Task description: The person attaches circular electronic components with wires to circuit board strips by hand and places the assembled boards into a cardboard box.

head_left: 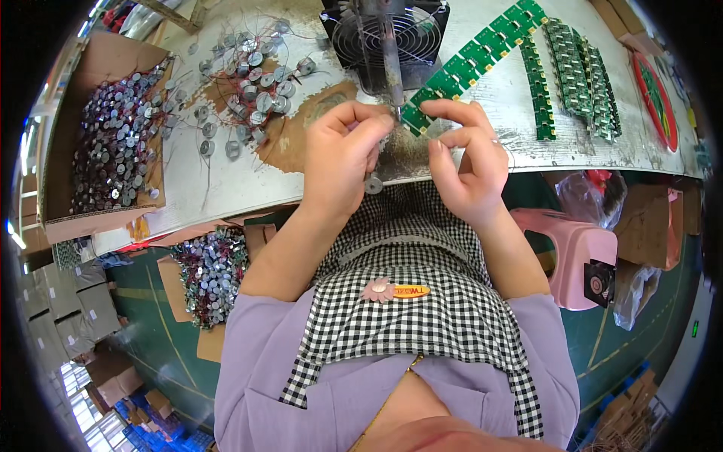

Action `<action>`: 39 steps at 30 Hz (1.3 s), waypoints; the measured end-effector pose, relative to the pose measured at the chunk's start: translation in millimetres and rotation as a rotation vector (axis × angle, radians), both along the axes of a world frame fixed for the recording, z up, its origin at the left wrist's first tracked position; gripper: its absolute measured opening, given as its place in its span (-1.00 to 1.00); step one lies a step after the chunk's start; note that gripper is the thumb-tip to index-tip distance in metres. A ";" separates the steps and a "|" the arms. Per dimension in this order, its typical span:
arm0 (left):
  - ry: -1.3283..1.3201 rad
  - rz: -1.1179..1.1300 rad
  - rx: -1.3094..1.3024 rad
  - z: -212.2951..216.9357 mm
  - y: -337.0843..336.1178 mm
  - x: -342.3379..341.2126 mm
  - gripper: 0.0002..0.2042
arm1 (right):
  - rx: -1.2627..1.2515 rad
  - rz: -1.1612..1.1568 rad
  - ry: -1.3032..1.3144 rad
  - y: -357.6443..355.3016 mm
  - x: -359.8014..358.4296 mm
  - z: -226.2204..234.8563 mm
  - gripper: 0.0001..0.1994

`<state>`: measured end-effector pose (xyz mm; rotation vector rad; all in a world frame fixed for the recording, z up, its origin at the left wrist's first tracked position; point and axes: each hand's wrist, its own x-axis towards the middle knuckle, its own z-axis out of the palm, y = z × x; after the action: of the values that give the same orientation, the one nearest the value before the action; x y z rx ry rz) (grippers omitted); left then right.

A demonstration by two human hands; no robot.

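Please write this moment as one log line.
left hand: pinched beside tip of metal rod | right hand: at end of green circuit strip | fan: behind rod

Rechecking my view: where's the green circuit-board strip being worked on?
Head view: the green circuit-board strip slants from the right hand to upper right, passing right of the black fan.

The white desk (241, 181) carries a cardboard box (105, 218) at its left end, a heap of wired metal discs (260, 94) beside it, a black fan (422, 41) at the far edge, and green circuit boards (584, 83) toward the right end.
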<state>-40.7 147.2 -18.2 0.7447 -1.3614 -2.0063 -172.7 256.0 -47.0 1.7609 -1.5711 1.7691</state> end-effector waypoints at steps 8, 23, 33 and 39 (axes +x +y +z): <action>-0.053 -0.004 0.024 -6.7 6.7 8.1 -0.92 | -0.009 0.026 -0.054 5.5 8.3 -8.4 -0.84; -0.064 -0.042 -0.046 -3.1 7.2 11.2 -0.94 | 0.038 0.033 -0.048 10.2 8.4 -5.5 -0.84; -0.123 -0.148 -0.235 1.1 -8.1 4.7 -0.94 | 0.000 0.001 -0.014 1.7 8.2 -2.1 -0.84; -0.165 -0.131 -0.246 6.1 -10.4 3.4 -0.94 | 0.003 -0.013 0.036 0.1 7.2 3.4 -0.83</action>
<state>-37.4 136.8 -12.1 0.7362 -1.7565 -1.8609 -165.5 256.1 -43.6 1.7697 -1.5683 1.7204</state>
